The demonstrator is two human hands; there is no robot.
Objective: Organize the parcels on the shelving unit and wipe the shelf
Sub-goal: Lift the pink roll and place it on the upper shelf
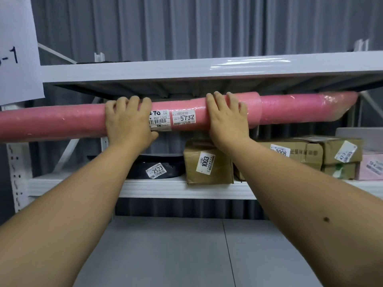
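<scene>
Currently mid-organizing: left hand (pixel 129 119) and right hand (pixel 227 114) wrap curled fingers over the pink roll parcel (pixel 290 108), held at the middle shelf's (pixel 83 187) front edge; no cloth visible, wiping still pending.

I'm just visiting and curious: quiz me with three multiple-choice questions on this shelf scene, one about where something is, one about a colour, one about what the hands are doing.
1. Where is the brown parcel labelled 1003?
A. On the top shelf
B. On the lower shelf, below the long roll
C. On the floor

2. What colour is the long roll?
A. Pink
B. Green
C. Black

3. What are the hands doing?
A. Hanging idle
B. One wipes the shelf
C. Both grip the roll

Answers:
1. B: the parcel labelled 1003 stands on the lower shelf, under the roll.
2. A: the long roll is wrapped in pink.
3. C: the left hand and right hand curl their fingers over the roll on either side of its labels.
</scene>
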